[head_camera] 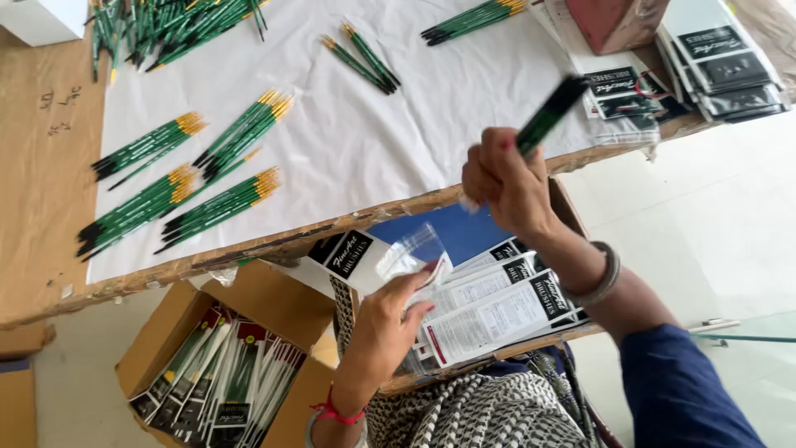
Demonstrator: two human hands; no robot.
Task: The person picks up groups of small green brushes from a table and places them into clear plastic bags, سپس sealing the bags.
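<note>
Several bundles of green-handled paintbrushes (228, 203) lie sorted on a white sheet (356, 149) over a worn wooden table (50, 182), apparently yet to be packed, while a cardboard box (215, 365) below the table edge already holds a row of filled packets standing on end. A stack of printed backing cards (497, 311) rests on a board in the person's lap, and further packets (721, 66) are piled at the table's far right corner. By this showing the work looks partly done, with many loose brushes left. The right hand (506, 182) is raised above the table edge, fingers curled tightly around a small bunch of brushes (549, 114), blurred and tilted up to the right. The left hand (390, 319) hovers over the lap, fingers loosely extended, thumb and fingertips pinching a clear plastic sleeve with a black-and-white card (373, 261), held just beneath the table's rim.
</note>
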